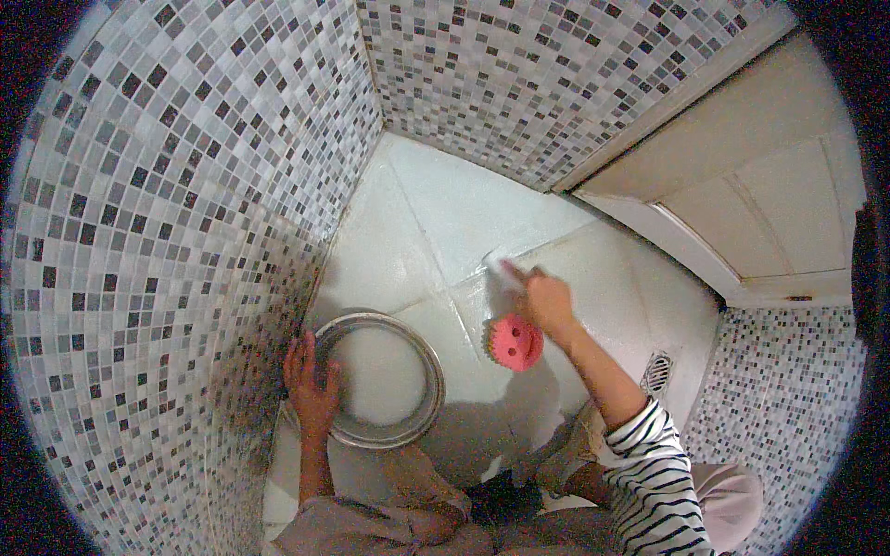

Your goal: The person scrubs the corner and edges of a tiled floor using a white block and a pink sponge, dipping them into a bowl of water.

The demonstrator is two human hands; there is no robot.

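My left hand (313,389) rests over the left rim of a round metal basin (437,379), its fingers outside and the thumb inside. Cloudy whitish liquid (381,375) fills part of the basin, which stands on the pale tile floor (452,184). My right hand (546,295) reaches forward to a floor joint, fingers bent around a small whitish object (495,262). Blur hides what that object is; its tip meets the wet tile. Just below this hand lies a pink round sponge (518,342) with a smiley face and a scalloped, yellowish-green edge.
Mosaic-tiled walls (208,139) rise at the left, back and lower right. A beige panelled door (765,208) closes off the right side. Near my right forearm, an oval drain grate (657,374) is set in the floor. My trouser-clad knees (389,518) are at the bottom.
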